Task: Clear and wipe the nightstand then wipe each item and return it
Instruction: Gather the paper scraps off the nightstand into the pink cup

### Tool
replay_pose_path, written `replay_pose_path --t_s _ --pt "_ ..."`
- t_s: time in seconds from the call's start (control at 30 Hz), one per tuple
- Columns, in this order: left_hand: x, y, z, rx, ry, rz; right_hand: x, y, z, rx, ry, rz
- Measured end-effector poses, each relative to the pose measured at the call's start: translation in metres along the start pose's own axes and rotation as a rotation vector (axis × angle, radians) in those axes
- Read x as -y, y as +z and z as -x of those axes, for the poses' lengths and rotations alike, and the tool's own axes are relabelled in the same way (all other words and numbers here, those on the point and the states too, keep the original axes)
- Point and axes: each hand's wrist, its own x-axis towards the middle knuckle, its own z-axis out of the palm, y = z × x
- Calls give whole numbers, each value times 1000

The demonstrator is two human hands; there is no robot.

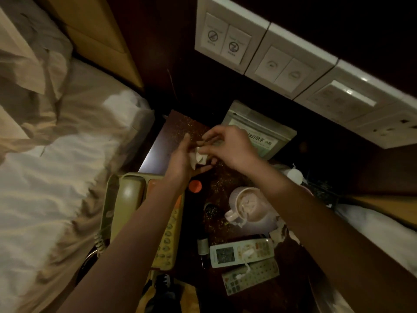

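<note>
Both hands meet above the dark speckled nightstand [180, 125]. My left hand [182, 159] cups a crumpled white tissue [199, 158] in its palm. My right hand [228, 145] pinches the tissue's top with curled fingers; whether a small item sits inside the tissue is hidden. On the nightstand lie a beige telephone [128, 199], a dark bottle with an orange cap [195, 185], a pale mug with paper in it [250, 206], two white remote controls [241, 253] [250, 277] and a white-green pouch [259, 129] leaning at the back.
A bed with rumpled white and tan bedding [56, 143] lies to the left. White wall switch panels [282, 64] run along the dark wall behind. A second bed edge [372, 227] shows at right. A small white object [294, 175] sits near the mug.
</note>
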Motion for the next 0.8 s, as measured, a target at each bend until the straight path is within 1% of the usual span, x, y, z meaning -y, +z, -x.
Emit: replay_pose_path --t_s 0.07,0.1,0.13,0.17,0.23,0.27,0.3,0.37,0.43,0.53,0.6,0.73,0.8 --pt "0 3 0 -31 4 -31 3 -13 -5 -70 -11 18" --pt "-1 3 0 -63 15 -80 3 -22 -9 -121 -12 76" --pt "0 3 0 -89 35 -149 3 -31 -13 -138 6 182" --pt "2 2 -2 -102 57 -223 0 -40 -18 -90 48 324" --pt "5 2 -3 -103 92 -332 -6 -51 -25 145 185 658" --pt "6 3 -4 -96 97 -364 -10 -54 -27 257 244 786" --pt "7 3 -4 -82 96 -386 -15 -55 -30 345 292 859" --pt "7 6 -6 -47 78 -400 -25 -58 -33 462 381 857" --pt "7 7 -8 -34 60 -395 -36 -62 -38 542 464 796" --pt "4 9 -12 -33 54 -379 -48 -64 -40 652 546 792" --pt "3 10 -15 -34 56 -377 -54 -62 -41 673 580 792" --pt "7 11 -19 -19 63 -417 -67 -56 -46 665 715 634" --pt "9 11 -21 -23 64 -432 -72 -52 -47 652 679 674"
